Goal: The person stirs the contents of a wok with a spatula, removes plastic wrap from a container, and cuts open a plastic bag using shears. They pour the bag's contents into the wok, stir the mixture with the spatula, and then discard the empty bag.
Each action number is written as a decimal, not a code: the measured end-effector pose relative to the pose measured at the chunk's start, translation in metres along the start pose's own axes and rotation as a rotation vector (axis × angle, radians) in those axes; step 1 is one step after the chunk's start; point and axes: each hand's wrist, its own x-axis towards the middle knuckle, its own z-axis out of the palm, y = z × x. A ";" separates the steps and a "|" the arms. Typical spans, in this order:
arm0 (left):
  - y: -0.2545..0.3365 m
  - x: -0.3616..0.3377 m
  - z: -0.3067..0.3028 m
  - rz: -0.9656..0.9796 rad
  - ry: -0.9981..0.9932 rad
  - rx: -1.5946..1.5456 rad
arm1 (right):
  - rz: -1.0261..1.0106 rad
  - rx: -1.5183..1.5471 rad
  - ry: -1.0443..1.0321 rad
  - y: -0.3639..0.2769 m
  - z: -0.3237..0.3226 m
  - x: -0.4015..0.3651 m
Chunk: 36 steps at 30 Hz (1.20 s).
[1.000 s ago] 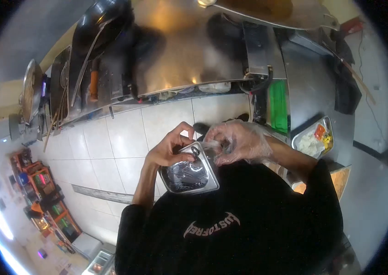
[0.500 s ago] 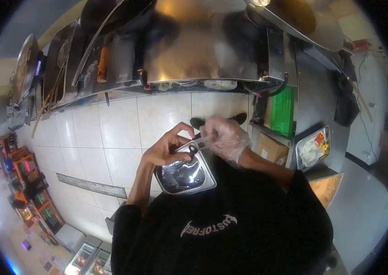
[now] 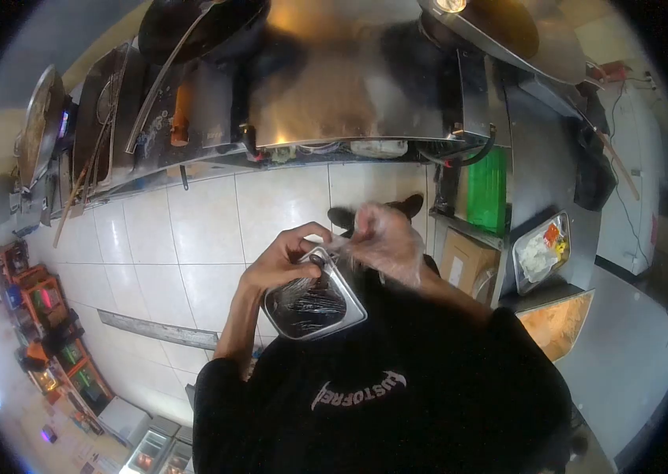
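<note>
1. In the head view, we are holding a small square metal pan [image 3: 356, 314] in front of our black shirt [image 3: 397, 419], tilting it a little.
2. Our bare left hand [image 3: 285, 262] is gripping the pan near its far corner, and the thumb is pressing over the edge.
3. Our right hand [image 3: 387, 243] is wearing a thin plastic glove and sitting just beside that corner. Its fingers are bending in, but blur is hiding whether they are pinching anything.
4. A bit of clear thin plastic is showing between our hands. We are not able to tell if it is belonging to the glove or the pan.
5. So, we are guessing, we are working at that plastic by the corner. It is calling for a firm left hold and a soft touch on the right.
6. The pan's rim is looking hard, smooth and shiny, with round corners. Clear wrap [image 3: 308, 304] is covering the pan, and it is looking thin and wrinkly.
7. To our right, a metal food tray [image 3: 519, 267] is resting on the counter, holding soft white food and red and yellow bits.
</note>
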 end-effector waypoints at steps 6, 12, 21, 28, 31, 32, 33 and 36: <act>-0.002 0.004 0.010 0.063 0.046 -0.218 | -0.154 0.225 -0.116 0.002 -0.010 -0.024; 0.001 0.023 0.013 0.157 0.125 -0.013 | -0.120 0.193 -0.217 0.005 -0.023 -0.025; 0.030 0.065 0.023 -0.082 -0.090 -0.029 | -0.043 0.410 -0.371 -0.021 -0.077 -0.014; 0.051 0.113 0.015 -0.107 -0.189 -0.037 | -0.298 -0.249 -0.433 -0.068 -0.136 -0.011; 0.053 0.132 0.012 -0.065 -0.171 -0.112 | -0.458 -0.150 -0.493 -0.061 -0.159 -0.009; 0.050 0.138 0.010 -0.022 -0.171 -0.127 | -0.432 -0.126 -0.553 -0.066 -0.168 -0.009; 0.047 0.145 0.006 0.022 -0.171 -0.140 | -0.521 -0.159 -0.573 -0.076 -0.180 -0.005; 0.035 0.142 -0.002 -0.135 0.244 -0.400 | -0.529 0.129 -0.697 -0.084 -0.207 -0.008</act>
